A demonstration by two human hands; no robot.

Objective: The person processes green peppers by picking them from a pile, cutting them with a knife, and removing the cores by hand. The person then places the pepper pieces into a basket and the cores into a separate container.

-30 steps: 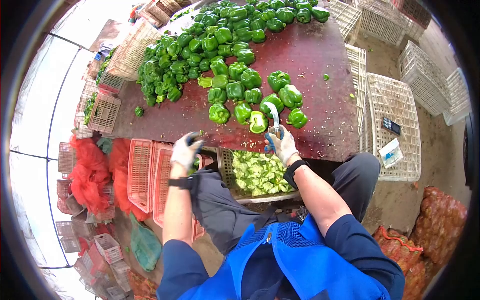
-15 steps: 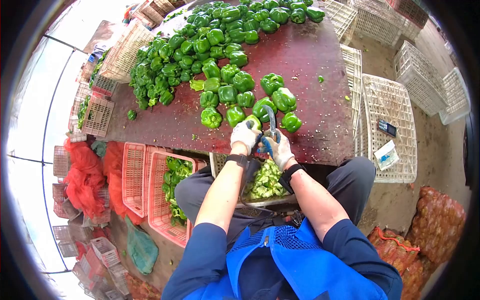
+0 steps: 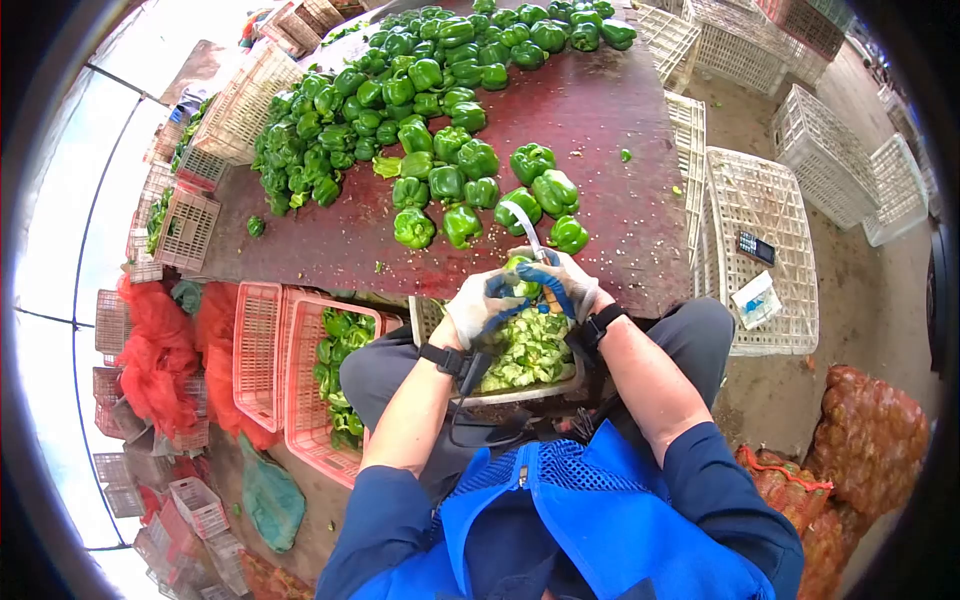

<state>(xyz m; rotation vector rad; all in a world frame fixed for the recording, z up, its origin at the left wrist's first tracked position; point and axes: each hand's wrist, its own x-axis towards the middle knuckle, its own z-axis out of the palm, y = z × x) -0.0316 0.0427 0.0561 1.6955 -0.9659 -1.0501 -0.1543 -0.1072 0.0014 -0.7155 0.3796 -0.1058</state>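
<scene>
While the left hand (image 3: 478, 305) is curling its gloved fingers around a green pepper (image 3: 525, 288), the right hand (image 3: 570, 283) is gripping a curved knife (image 3: 531, 233), whose blade is pointing far and left, over the near edge of the table (image 3: 630, 230). The two hands are sitting close together with the pepper between them, above the far part of a tub (image 3: 540, 391) that is holding pale green cut pieces (image 3: 525, 350). On the table, a loose group of whole peppers (image 3: 447, 183) is lying beyond the hands, and a large pile (image 3: 340, 110) is spreading across the far left. Left of the tub, a pink crate (image 3: 320, 458) is holding more green peppers (image 3: 340, 345). On the right, a phone (image 3: 756, 248) is resting on a pale crate (image 3: 735, 200).
</scene>
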